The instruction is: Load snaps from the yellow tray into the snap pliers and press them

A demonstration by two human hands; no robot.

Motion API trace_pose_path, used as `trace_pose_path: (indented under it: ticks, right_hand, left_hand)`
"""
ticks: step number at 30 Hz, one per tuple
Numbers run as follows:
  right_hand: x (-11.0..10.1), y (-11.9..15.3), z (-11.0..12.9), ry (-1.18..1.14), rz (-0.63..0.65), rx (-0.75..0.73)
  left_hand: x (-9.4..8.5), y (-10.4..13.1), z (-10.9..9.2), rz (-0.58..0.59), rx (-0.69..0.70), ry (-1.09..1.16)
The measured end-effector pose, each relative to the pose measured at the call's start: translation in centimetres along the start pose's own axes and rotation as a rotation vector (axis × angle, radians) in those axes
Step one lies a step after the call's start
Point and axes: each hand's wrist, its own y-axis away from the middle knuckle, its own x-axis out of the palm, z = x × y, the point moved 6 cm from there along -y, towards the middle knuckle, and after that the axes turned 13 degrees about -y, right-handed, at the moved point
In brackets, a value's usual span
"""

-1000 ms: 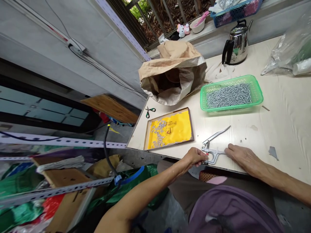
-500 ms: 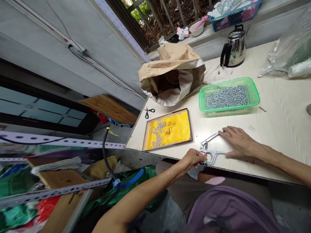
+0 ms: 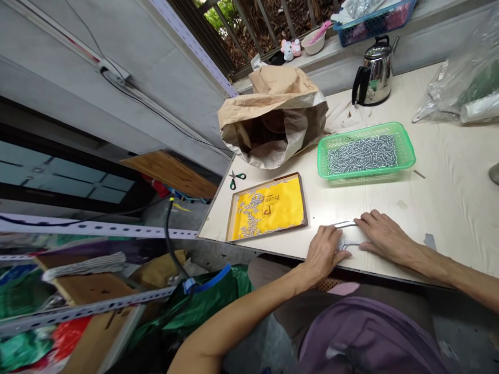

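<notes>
At the table's front edge lies a grey metal hand-press plier (image 3: 350, 244) with two long handles, spread apart. My left hand (image 3: 323, 252) is closed over its head end, hiding the spring and jaws. Around the far ends of the handles is my right hand (image 3: 384, 238), fingers on the upper handle and thumb by the lower one. Left of the tool, a shallow cardboard tray (image 3: 305, 208) lined with yellow holds small silver rod-like metal pieces (image 3: 251, 210), mostly on its left side. Many similar pieces fill the green plastic basket (image 3: 409, 150) behind my hands.
Green-handled scissors (image 3: 234, 182) lie beyond the tray. An open brown paper sack (image 3: 273, 150) stands behind it. Farther back are a steel kettle (image 3: 378, 78) and a clear plastic bag (image 3: 448, 93). Beside the table's left edge, a black hose (image 3: 168, 234) rises.
My left hand has gone from pinching near the tool's jaw to covering its head. The tool's handles are closer together, with my right hand still at their ends.
</notes>
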Motion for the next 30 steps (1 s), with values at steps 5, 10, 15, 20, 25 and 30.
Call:
trace_pose_path:
  ticks: [5, 10, 15, 20, 25, 30]
  right_hand:
    - [0.4, 0.6, -0.5, -0.11, -0.042, 0.011]
    - [0.5, 0.9, -0.1, -0.09, -0.044, 0.034]
    - [0.1, 0.4, 0.4, -0.153, -0.057, -0.007]
    - [-0.7, -0.7, -0.8, -0.124, -0.049, -0.001]
    - [-1.0, -1.7, -3.0, -0.077, 0.031, -0.053]
    - [-1.5, -3.9, -5.1, -0.057, -0.007, -0.084]
  left_hand:
    - [1.0, -3.1, -1.8, -0.024, 0.307, -0.025]
    - [1.7, -3.4, -2.1, 0.061, 0.325, -0.127]
    - [2.5, -4.1, -2.0, 0.053, 0.265, -0.195]
    - [3.2, -4.7, -1.4, -0.048, 0.194, -0.195]
    - [4.6, -1.9, -2.6, -0.249, 0.113, -0.126]
    - [5.2, -0.3, -4.3, -0.256, 0.111, -0.038]
